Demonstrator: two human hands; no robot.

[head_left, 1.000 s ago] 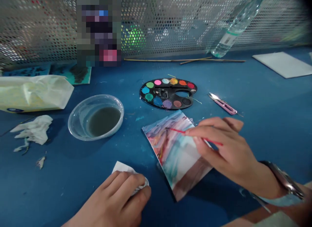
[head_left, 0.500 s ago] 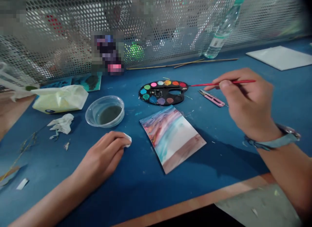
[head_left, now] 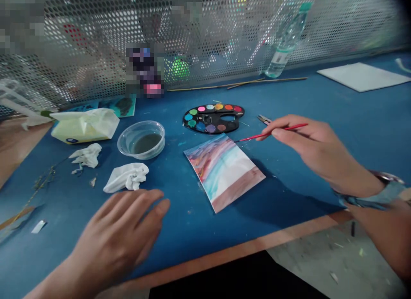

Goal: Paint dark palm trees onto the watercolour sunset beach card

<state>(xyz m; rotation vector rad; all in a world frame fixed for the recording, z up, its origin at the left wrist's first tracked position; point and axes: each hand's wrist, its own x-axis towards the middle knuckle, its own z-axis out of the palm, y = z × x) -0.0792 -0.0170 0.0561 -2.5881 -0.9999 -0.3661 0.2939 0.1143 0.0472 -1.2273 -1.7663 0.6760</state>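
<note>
My right hand (head_left: pixel 308 147) pinches a thin red paintbrush (head_left: pixel 272 133), its tip hanging just off the upper right corner of a small painted card (head_left: pixel 223 168) streaked pink, teal and brown. A black paint palette (head_left: pixel 213 118) with coloured wells lies just beyond the card. My left hand (head_left: pixel 118 234) hovers flat above the blue table (head_left: pixel 180 213) with fingers stretched out and nothing in it. A crumpled white tissue (head_left: pixel 126 177) lies on the table just beyond its fingertips. A clear bowl of murky water (head_left: pixel 141 139) stands behind the tissue.
A yellow tissue pack (head_left: pixel 85 125) and another tissue scrap (head_left: pixel 86 156) lie at the left. Pink snips (head_left: pixel 263 119) peek out behind my right hand. A water bottle (head_left: pixel 284 44) leans on the perforated metal screen (head_left: pixel 96 42). White paper (head_left: pixel 362 76) lies far right.
My left hand let go of the white tissue and drew back toward me, open. My right hand brought the brush from the palette's edge down toward the card's corner.
</note>
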